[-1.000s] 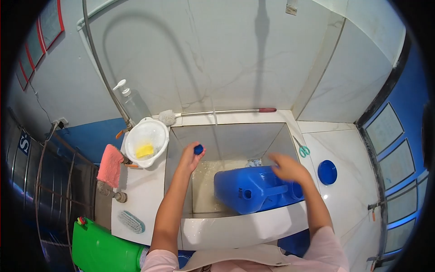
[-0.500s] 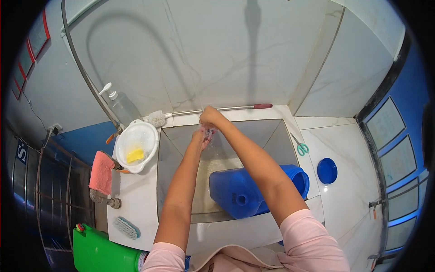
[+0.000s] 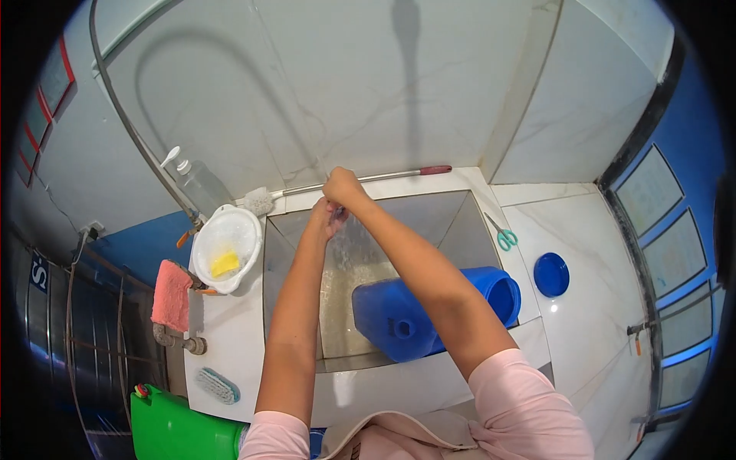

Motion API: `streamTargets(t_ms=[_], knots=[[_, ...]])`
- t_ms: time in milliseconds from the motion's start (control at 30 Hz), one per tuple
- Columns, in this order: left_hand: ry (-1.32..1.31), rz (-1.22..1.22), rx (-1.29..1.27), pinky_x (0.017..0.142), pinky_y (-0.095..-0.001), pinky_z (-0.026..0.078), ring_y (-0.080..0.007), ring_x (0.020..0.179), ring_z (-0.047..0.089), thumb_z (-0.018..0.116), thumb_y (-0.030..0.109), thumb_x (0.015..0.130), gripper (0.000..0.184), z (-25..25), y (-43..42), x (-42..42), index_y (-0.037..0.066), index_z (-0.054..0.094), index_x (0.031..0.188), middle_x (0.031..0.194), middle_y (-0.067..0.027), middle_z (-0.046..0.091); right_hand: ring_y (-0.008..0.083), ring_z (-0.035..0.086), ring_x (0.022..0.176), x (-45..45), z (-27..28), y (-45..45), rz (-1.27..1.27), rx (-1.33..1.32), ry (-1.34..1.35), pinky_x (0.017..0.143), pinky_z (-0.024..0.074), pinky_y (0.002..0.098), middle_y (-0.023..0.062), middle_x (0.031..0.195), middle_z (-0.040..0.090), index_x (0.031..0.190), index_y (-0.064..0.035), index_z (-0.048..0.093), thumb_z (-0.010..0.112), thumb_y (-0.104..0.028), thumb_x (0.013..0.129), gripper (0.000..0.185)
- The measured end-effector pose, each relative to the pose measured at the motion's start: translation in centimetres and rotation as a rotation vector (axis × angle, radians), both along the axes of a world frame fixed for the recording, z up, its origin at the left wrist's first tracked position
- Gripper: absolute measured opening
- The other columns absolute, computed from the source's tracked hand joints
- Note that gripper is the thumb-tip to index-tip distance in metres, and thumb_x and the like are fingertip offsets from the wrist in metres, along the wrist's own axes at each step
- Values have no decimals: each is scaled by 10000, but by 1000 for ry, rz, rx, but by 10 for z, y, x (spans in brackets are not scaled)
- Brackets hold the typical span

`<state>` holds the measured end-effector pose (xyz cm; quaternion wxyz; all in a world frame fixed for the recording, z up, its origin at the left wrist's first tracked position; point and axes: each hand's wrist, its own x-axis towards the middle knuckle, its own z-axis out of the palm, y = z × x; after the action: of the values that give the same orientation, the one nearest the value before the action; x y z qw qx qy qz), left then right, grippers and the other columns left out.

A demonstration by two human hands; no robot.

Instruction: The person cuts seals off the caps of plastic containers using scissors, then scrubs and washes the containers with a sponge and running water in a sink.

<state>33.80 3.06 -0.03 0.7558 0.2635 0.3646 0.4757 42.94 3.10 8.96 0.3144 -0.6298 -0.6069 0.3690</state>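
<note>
My left hand [image 3: 331, 218] and my right hand [image 3: 343, 188] meet over the back left of the sink [image 3: 452, 215], in falling water. Both have their fingers closed; what they hold, if anything, is hidden between them. Below my right forearm a blue jerrycan [image 3: 391, 318] lies on its side in the sink, its wide mouth facing right and a small opening toward me. Shallow cloudy water [image 3: 337, 299] covers the sink bottom. A round blue lid [image 3: 551, 274] rests on the right counter.
Left of the sink are a white basin [image 3: 203, 249] with a yellow sponge, a pump bottle [image 3: 201, 184], a pink cloth [image 3: 172, 295] and a scrub brush [image 3: 218, 386]. A long-handled brush [image 3: 391, 176] lies behind, scissors [image 3: 506, 236] right, a green container [image 3: 180, 425] lower left.
My right hand has moved from the jerrycan to my left hand at the back of the sink. The small blue cap seen earlier in my left hand no longer shows. The view has shifted slightly.
</note>
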Motion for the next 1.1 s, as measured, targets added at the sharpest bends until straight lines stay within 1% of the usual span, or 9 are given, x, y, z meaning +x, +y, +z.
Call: streamTargets(t_ms=[200, 333, 433, 533, 600, 767, 900, 1000, 1100], knots=[[277, -160, -150, 668, -257, 506, -147, 705, 519, 453, 164, 914, 168, -27, -52, 2, 63, 550, 1006, 853, -43, 537, 392, 650, 786, 47, -47, -19, 4, 198, -295, 720, 510, 445, 287, 773, 627, 725, 51, 653, 574, -129, 670, 204], [659, -408, 187, 738, -313, 510, -195, 812, 571, 554, 196, 894, 348, 14, -133, -4, 8, 521, 1185, 970, -66, 556, 351, 605, 996, 200, -59, -97, -80, 69, -470, 881, 470, 402, 227, 1064, 630, 1055, 28, 637, 607, -262, 771, 407], [895, -524, 503, 752, -327, 507, -206, 846, 592, 636, 187, 851, 420, 44, -187, 0, -21, 519, 1197, 985, -86, 579, 367, 623, 945, 321, -66, -185, -420, -91, -714, 840, 493, 435, 258, 986, 633, 946, 28, 647, 642, -258, 751, 346], [1091, -600, 735, 760, -332, 501, -228, 868, 607, 698, 205, 811, 431, 78, -241, 11, -38, 552, 1136, 998, -136, 595, 374, 546, 1106, 381, -67, -259, -657, -468, -855, 898, 478, 451, 212, 1242, 528, 1187, -5, 527, 685, -346, 767, 563], [1150, -635, 792, 761, -335, 497, -241, 874, 611, 723, 220, 793, 428, 79, -264, 22, -46, 571, 1092, 1018, -170, 599, 410, 578, 1012, 390, -89, -298, -693, -388, -991, 863, 481, 443, 293, 1091, 577, 1115, 62, 515, 676, -289, 751, 531], [1531, -513, 747, 649, -397, 511, -356, 698, 635, 639, 348, 848, 413, 76, -281, 48, -49, 590, 956, 787, -234, 639, 388, 553, 1054, 402, -110, -313, -508, -243, -847, 839, 483, 455, 236, 1099, 575, 1064, -6, 509, 623, -158, 783, 339], [1672, -472, 715, 580, -468, 500, -388, 545, 599, 532, 449, 889, 483, 59, -273, 55, -33, 575, 889, 526, -170, 569, 380, 549, 1052, 360, -64, -299, -351, 4, -895, 847, 475, 470, 205, 1088, 582, 1066, -46, 521, 557, -28, 773, 295], [1681, -561, 654, 598, -461, 501, -382, 631, 617, 591, 338, 872, 360, 74, -283, 57, -16, 547, 919, 708, -219, 611, 397, 532, 1052, 313, -36, -260, -102, 223, -764, 891, 436, 465, 232, 1083, 578, 1085, -35, 562, 537, -5, 758, 329], [1457, -532, 1140, 757, -416, 481, -375, 922, 562, 708, 151, 749, 489, 55, -293, 45, -3, 467, 1146, 1119, -234, 482, 378, 544, 1010, 249, -39, -201, 240, 364, -701, 860, 451, 450, 200, 1014, 578, 1036, -28, 580, 502, 0, 754, 294]])
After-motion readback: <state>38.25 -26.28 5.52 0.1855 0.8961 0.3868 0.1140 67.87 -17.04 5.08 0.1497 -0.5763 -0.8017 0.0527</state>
